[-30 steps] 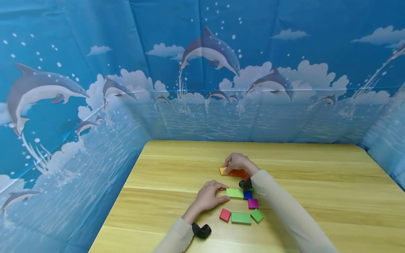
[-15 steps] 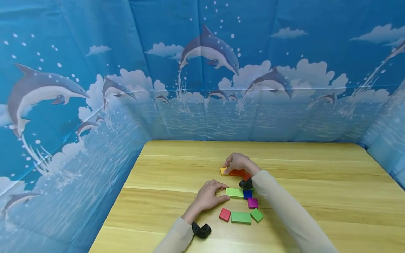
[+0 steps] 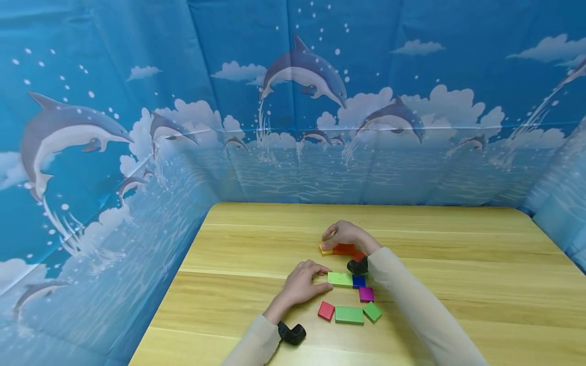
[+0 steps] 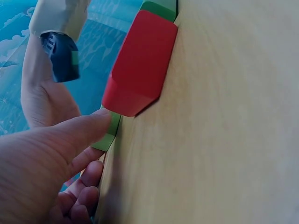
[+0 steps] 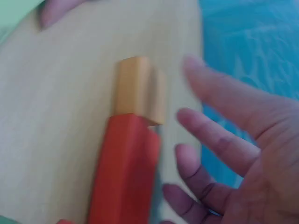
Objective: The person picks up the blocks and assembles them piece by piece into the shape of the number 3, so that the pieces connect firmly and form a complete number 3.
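In the head view my left hand (image 3: 301,284) pinches the left end of a light green block (image 3: 341,279), thumb at the near edge and a finger at the far edge. The left wrist view shows the thumb (image 4: 77,133) on that block, partly hidden behind a red block (image 4: 140,60). Farther back, my right hand (image 3: 345,234) hovers over a small yellow-orange block (image 3: 326,252). In the right wrist view its fingers are spread and stand apart from that block (image 5: 133,88), which lies end to end with an orange-red block (image 5: 121,172).
A blue block (image 3: 359,282) and a magenta block (image 3: 366,294) continue from the light green one. Nearer lie a red block (image 3: 326,310), a green block (image 3: 349,315) and a smaller green block (image 3: 372,312). A dolphin-print curtain (image 3: 293,168) borders the wooden table (image 3: 229,284).
My right hand has let go of the yellow-orange block and lifted slightly off it; the block stays at the end of the orange-red one. My left hand has not moved.
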The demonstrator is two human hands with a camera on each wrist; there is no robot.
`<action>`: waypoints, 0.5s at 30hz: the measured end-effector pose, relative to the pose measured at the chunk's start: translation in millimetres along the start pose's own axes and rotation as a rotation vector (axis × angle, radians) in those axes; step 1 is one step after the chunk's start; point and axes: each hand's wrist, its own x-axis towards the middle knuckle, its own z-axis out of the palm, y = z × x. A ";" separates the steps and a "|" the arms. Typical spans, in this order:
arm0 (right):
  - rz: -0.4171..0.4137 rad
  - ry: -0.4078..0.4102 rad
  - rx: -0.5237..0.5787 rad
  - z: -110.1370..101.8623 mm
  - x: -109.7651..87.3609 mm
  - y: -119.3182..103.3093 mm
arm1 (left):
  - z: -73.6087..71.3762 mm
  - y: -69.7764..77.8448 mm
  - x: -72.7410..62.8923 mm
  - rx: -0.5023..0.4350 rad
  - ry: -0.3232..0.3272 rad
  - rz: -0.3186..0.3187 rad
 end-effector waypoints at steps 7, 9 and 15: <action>-0.373 0.445 0.390 -15.8 -57.4 -53.3 | 3.0 2.0 -8.8 0.012 0.003 0.010; -0.708 0.708 0.494 -19.5 -99.6 -93.7 | 3.5 2.3 -11.9 0.019 -0.004 0.011; -1.856 1.424 0.495 -30.2 -196.9 -146.9 | -2.8 0.7 -5.3 0.040 0.007 0.036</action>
